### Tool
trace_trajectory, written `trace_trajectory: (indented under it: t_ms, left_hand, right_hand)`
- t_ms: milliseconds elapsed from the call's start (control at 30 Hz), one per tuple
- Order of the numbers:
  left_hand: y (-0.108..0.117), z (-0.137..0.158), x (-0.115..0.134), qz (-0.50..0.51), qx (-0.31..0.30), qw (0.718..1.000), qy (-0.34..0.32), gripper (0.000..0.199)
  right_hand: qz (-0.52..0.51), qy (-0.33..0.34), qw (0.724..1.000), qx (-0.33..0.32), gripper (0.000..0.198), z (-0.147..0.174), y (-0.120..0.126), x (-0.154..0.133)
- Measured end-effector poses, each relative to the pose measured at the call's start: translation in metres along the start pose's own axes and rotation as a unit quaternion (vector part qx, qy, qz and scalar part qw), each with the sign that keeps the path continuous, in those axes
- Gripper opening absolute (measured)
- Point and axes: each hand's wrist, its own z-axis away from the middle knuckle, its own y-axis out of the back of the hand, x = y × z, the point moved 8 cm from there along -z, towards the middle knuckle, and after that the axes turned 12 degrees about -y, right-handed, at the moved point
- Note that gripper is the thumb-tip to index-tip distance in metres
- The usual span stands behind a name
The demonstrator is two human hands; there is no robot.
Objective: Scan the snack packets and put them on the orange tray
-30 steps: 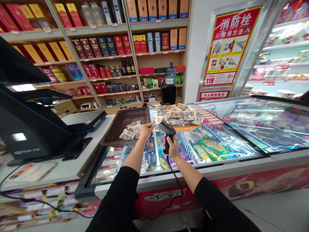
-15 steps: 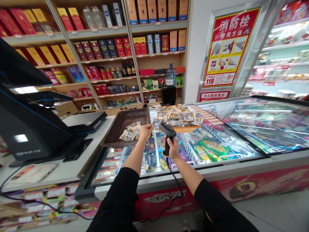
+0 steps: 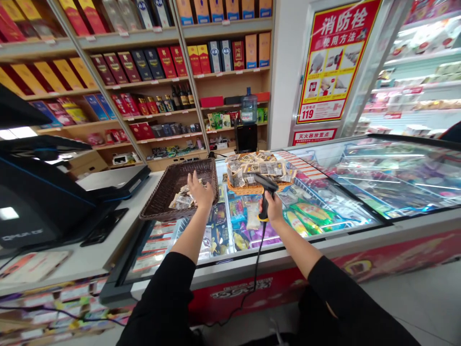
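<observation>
My left hand [image 3: 201, 191] is over the dark brown wicker basket [image 3: 158, 198], fingers spread with nothing held in them. Beneath it, a small pile of clear snack packets [image 3: 182, 199] lies in the basket, partly hidden by the hand. My right hand [image 3: 272, 207] grips a black handheld barcode scanner [image 3: 265, 204] by its handle, its head pointing up and left. Behind the scanner, a shallow orange woven tray [image 3: 239, 190] bears a heap of similar packets [image 3: 252, 166]. Both containers rest on the glass top of a chest freezer.
The scanner's cable [image 3: 256, 269] hangs down the freezer front. A counter at left holds a dark checkout machine [image 3: 32, 192] and a phone-like black slab [image 3: 104, 227]. Shelves of boxed goods [image 3: 153, 65] stand behind, with a water jug [image 3: 248, 108] near the middle.
My left hand has moved left from the tray's edge to over the basket, letting go of a packet and spreading its fingers. The right hand with the scanner has shifted slightly right.
</observation>
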Motion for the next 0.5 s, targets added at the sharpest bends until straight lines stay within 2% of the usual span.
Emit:
trace_trajectory:
  t_ms: [100, 167, 267, 333, 433, 500]
  left_hand:
    - [-0.025, -0.003, 0.043, 0.023, -0.067, 0.992, -0.101, 0.043]
    - [-0.059, -0.004, 0.069, 0.047, -0.147, 0.982, -0.111, 0.033]
    - [-0.127, -0.001, 0.098, 0.073, -0.292, 0.952, -0.059, 0.024]
    - [-0.166, 0.002, 0.112, 0.046, -0.353, 0.934, -0.031, 0.024]
    - [-0.209, 0.006, 0.115, -0.018, -0.401, 0.915, 0.025, 0.041]
    - [-0.227, 0.008, 0.108, -0.033, -0.405, 0.912, 0.061, 0.041]
  right_hand:
    - [0.050, 0.023, 0.998, 0.035, 0.041, -0.013, 0.033, -0.014]
    - [0.049, 0.035, 0.997, 0.054, 0.041, -0.017, 0.049, -0.017]
    - [0.021, 0.036, 0.997, 0.065, 0.039, -0.018, 0.061, -0.012]
    - [0.016, 0.039, 0.997, 0.063, 0.037, -0.018, 0.062, -0.011]
    - [0.021, 0.042, 0.997, 0.053, 0.035, -0.018, 0.059, -0.011]
    - [0.020, 0.039, 0.998, 0.051, 0.034, -0.018, 0.057, -0.012]
